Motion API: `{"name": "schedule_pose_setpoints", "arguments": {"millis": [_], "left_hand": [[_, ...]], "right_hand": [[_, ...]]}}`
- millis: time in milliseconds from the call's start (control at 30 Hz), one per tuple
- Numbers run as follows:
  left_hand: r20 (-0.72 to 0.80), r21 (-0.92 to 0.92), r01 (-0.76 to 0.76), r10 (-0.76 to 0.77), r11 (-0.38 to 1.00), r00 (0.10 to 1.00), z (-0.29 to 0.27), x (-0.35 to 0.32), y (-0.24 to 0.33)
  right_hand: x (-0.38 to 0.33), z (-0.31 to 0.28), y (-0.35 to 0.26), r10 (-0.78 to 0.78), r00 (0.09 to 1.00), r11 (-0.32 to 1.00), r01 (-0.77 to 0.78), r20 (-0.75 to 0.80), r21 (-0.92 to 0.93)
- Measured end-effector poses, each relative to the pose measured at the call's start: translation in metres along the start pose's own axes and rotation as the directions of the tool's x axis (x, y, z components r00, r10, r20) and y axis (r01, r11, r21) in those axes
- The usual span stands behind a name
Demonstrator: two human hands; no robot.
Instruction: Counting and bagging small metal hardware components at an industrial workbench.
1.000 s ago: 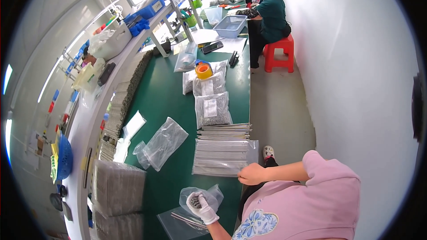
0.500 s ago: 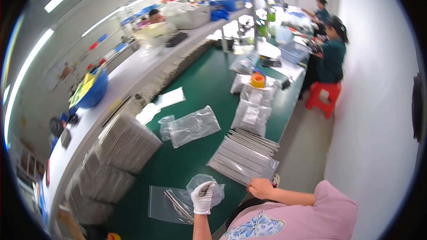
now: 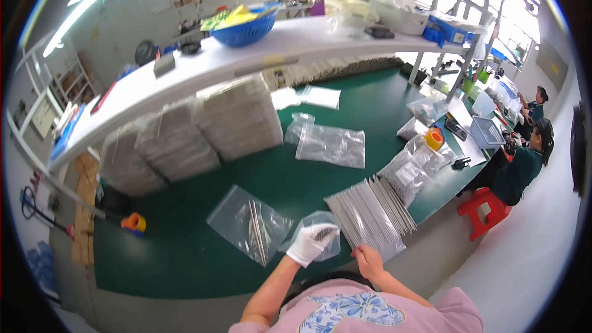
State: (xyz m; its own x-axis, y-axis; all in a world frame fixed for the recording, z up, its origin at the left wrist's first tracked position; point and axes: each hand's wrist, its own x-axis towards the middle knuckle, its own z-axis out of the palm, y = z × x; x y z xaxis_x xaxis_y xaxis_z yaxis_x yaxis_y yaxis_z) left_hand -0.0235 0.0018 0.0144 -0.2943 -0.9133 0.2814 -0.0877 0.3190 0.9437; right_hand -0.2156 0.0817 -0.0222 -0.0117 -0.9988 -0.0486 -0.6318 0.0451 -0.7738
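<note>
My left hand (image 3: 307, 245), in a white glove with dark marks or small dark bits at the fingers, is closed over a round translucent plastic dish (image 3: 333, 248). What its fingers hold cannot be made out. My bare right hand (image 3: 369, 261) is closed at the near edge of a bundle of thin grey rods in clear plastic (image 3: 364, 217); whether anything is pinched there is unclear. Left of the dish lies a flat clear bag (image 3: 229, 214), with a few thin metal rods (image 3: 256, 231) on or in it.
Wrapped grey stacks (image 3: 237, 120) stand under the white shelf (image 3: 296, 37). Clear bags (image 3: 331, 145), filled bags (image 3: 404, 172) and orange tape rolls (image 3: 435, 139) (image 3: 134, 224) lie on the green table (image 3: 185, 265). A person (image 3: 524, 163) sits on a red stool (image 3: 483, 211) at right.
The head view has swung left, so the table's left end and a second tape roll show. My left hand stays at the dish, my right hand by the rod bundle.
</note>
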Motion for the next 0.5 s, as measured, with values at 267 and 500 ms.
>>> {"name": "schedule_pose_setpoints", "arguments": {"millis": [267, 500], "left_hand": [[-0.106, -0.057, -0.042, 0.036, 0.997, 0.994, -0.015, -0.017, 0.023], [-0.092, -0.036, 0.036, -0.04, 0.999, 0.995, -0.006, -0.016, 0.014]], "right_hand": [[0.02, -0.016, -0.058, -0.388, 0.92, 0.916, 0.391, 0.044, -0.086], [0.044, -0.024, -0.067, -0.33, 0.944, 0.938, 0.331, -0.031, 0.102]]}}
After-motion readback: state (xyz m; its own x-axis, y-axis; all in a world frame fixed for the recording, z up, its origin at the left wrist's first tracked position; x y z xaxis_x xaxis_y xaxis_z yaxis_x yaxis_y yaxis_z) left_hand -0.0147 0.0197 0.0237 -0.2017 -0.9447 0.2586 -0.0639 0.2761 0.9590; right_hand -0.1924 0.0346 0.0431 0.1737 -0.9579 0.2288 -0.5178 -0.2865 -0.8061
